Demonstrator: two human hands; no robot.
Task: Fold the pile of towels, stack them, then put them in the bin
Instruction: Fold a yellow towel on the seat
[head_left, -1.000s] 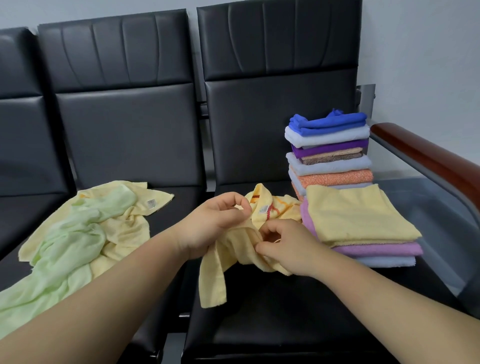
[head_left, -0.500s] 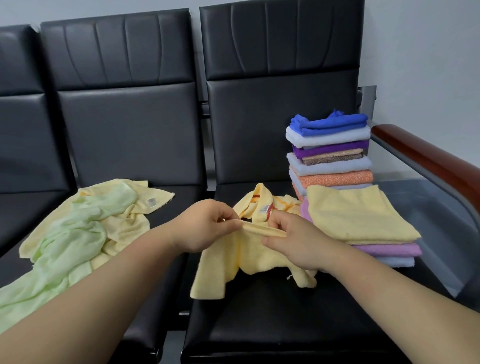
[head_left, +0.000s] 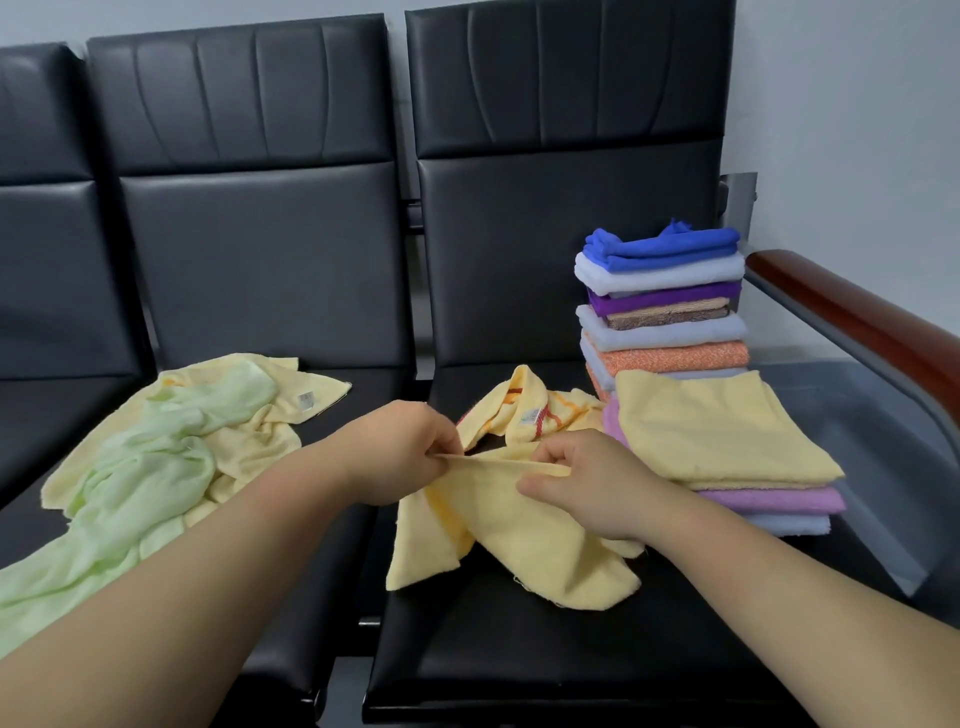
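yellow towel (head_left: 540, 551) spread wider, left hand (head_left: 400, 454), right hand (head_left: 589, 483) apparently pinching edge

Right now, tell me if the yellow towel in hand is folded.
Unfolded: the yellow towel hangs rumpled, its top edge pinched by the left hand and right hand.

Black seats (head_left: 545, 660) carry loose towels (head_left: 171, 447) and folded stacks (head_left: 670, 358).

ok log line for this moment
step: folding | left hand: pinches yellow towel edge | right hand: pinches same edge | tall stack, low stack: folded, at right
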